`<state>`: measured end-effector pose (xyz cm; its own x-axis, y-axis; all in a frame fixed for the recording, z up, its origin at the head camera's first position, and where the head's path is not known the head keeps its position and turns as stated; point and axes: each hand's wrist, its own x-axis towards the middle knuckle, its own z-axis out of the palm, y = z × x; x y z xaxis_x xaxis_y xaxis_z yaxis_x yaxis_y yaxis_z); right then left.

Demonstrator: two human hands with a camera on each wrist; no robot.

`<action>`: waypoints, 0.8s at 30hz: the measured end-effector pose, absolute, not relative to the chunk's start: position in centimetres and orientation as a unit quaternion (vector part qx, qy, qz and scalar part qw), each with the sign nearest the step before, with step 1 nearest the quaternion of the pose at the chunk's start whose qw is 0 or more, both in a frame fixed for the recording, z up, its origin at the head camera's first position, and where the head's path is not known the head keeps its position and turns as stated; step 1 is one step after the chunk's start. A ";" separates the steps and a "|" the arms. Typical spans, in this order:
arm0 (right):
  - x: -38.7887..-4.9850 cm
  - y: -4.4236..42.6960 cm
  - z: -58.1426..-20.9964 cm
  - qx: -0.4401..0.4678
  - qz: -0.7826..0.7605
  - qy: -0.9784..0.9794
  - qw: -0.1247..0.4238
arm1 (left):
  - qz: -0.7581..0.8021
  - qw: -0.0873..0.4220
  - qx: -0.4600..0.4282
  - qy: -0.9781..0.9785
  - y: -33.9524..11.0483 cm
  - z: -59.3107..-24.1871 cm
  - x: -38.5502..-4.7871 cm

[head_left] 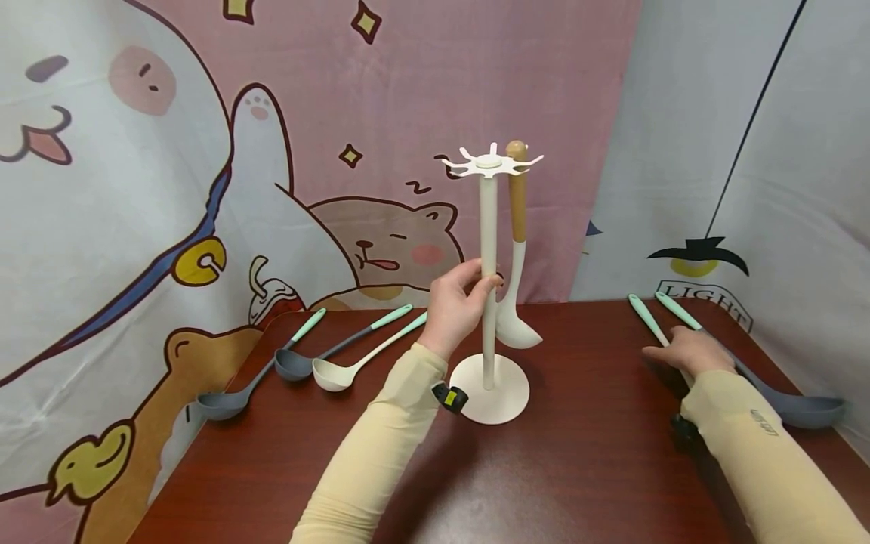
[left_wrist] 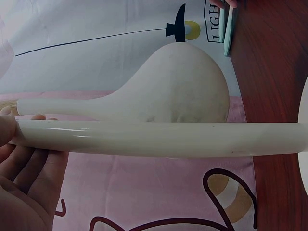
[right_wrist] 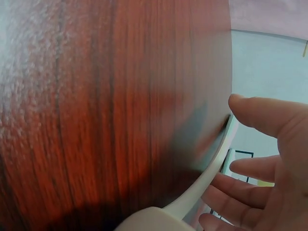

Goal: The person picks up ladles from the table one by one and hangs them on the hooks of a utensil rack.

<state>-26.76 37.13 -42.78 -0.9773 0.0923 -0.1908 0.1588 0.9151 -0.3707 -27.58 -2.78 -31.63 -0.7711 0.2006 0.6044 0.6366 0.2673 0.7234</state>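
A white utensil stand (head_left: 488, 227) with a ring of hooks on top and a round base rises from the table. My left hand (head_left: 461, 306) grips its pole, thumb and fingers around it. From a hook on the right side hangs a white ladle (head_left: 518, 332) with a wooden handle. Over at the right, my right hand (head_left: 693, 351) is at a white utensil with a mint-green handle (head_left: 644, 313). In the right wrist view its thumb and fingers (right_wrist: 255, 113) are spread apart beside the white shaft (right_wrist: 197, 190); whether they touch it I cannot tell.
Beside the right hand lies a grey utensil (head_left: 802, 408) with a mint-green handle. On the left lie a white ladle (head_left: 336, 374) and two grey ladles (head_left: 227, 404), all mint-handled. The brown table (head_left: 578, 476) ends against cartoon-printed cloth (head_left: 544, 75).
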 end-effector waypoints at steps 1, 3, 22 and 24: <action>-26.8 37.2 -42.8 0.067 -0.195 0.975 0.086 | -0.540 0.202 -0.272 -0.770 -2.8 -31.6 -27.6; -26.8 37.1 -42.8 0.073 -0.193 0.974 0.090 | -0.540 0.202 -0.272 -0.771 -2.8 -31.6 -27.6; -26.6 36.2 -42.9 0.106 -0.180 0.973 0.097 | -0.552 0.196 -0.266 -0.766 -2.8 -31.6 -27.3; -26.7 36.2 -43.1 0.115 -0.185 0.971 0.096 | -0.553 0.195 -0.265 -0.766 -2.8 -31.6 -27.3</action>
